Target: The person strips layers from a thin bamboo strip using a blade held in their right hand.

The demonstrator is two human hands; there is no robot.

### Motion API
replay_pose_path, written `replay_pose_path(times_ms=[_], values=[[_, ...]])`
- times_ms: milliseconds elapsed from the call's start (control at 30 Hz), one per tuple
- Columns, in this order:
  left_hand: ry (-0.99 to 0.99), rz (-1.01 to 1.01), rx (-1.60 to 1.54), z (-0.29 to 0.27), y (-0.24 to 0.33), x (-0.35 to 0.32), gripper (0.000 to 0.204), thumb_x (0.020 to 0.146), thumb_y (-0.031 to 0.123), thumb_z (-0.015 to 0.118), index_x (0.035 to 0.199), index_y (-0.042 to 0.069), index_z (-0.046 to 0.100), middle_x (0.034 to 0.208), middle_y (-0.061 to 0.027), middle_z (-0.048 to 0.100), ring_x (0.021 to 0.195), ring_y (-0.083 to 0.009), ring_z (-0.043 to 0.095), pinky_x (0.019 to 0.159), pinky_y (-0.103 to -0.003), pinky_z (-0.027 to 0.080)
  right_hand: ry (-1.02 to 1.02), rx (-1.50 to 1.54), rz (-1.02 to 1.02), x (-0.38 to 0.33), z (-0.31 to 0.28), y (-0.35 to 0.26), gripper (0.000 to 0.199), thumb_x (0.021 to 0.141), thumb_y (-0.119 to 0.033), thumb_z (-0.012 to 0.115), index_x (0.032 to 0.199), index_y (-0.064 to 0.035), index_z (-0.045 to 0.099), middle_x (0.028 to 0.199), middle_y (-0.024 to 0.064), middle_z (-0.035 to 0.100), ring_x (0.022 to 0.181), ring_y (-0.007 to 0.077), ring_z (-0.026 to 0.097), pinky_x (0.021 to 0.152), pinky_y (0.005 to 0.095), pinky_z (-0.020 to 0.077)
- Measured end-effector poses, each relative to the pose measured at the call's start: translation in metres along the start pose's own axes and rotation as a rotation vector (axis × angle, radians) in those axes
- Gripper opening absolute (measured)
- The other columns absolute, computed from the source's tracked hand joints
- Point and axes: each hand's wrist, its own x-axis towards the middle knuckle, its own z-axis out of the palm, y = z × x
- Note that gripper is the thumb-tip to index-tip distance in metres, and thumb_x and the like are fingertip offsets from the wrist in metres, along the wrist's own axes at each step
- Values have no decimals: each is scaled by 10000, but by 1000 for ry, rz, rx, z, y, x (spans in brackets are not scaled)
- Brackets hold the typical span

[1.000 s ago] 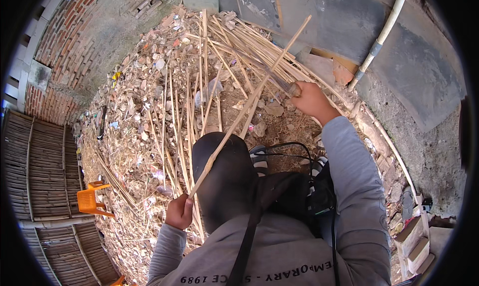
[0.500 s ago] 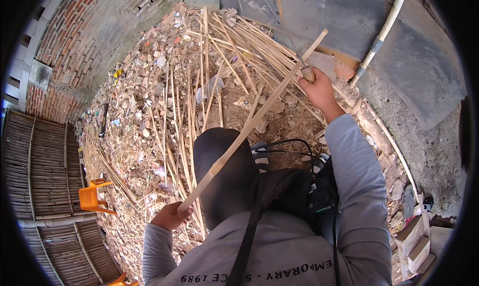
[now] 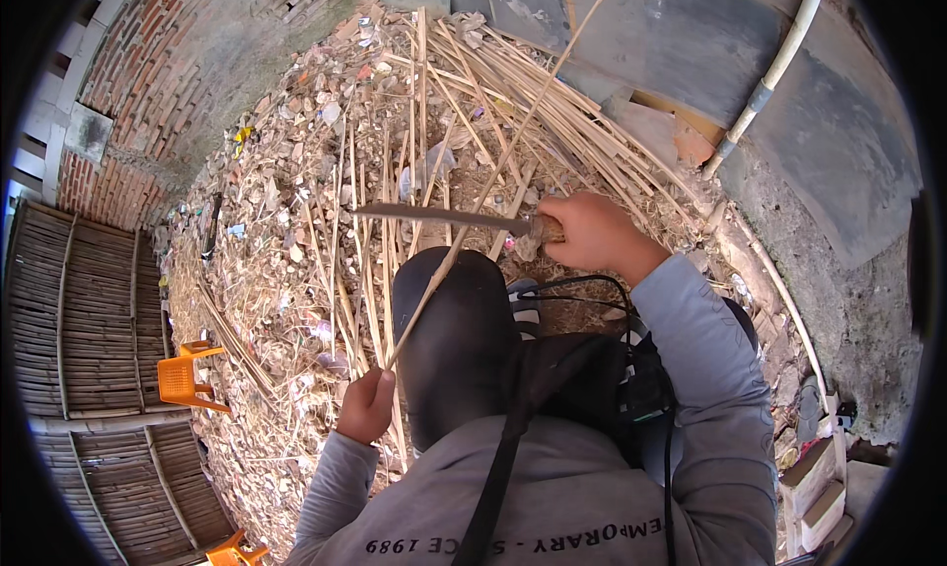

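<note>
Gripping bamboo strip (image 3: 473, 216) in left hand (image 3: 365, 405), right hand (image 3: 587, 232) holding knife (image 3: 444, 216)

Single head-worn fisheye looks steeply down, close over the person's shoulders.

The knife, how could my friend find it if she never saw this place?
Start at the big heap of pale bamboo strips on the ground. In front of it the right hand grips a wooden handle. The knife points left from that hand: one flat, dark blade lying crosswise over the upright strips.
</note>
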Motion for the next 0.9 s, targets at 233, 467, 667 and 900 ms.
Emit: replay_pose_path(times_ms=[233,467,667,900], values=[[-7,90,258,7,9,9,338,1023,248,525,796,-3,530,645,-271,561,632,-488,589,548,-530,432,-54,-5,-30,4,18,15,296,713,-230,708,969,-87,670,805,168,669,807,417,656,705,523,509],[7,85,276,9,8,7,342,1019,266,537,807,-2,527,641,-273,565,633,-489,600,559,-544,441,-124,58,33,8,13,-1,271,711,-202,698,950,-76,679,793,180,671,792,415,660,711,508,520],[58,119,397,18,12,20,372,1016,308,538,809,-2,534,651,-275,587,652,-494,615,579,-564,458,-85,115,117,11,19,16,257,734,-214,692,951,-78,674,783,176,668,791,412,662,714,505,524],[29,84,415,14,6,18,398,1019,334,541,798,3,537,652,-268,591,651,-487,617,581,-557,464,-123,-150,29,7,20,-7,240,736,-247,725,920,-98,686,816,161,691,845,394,684,752,514,534]])
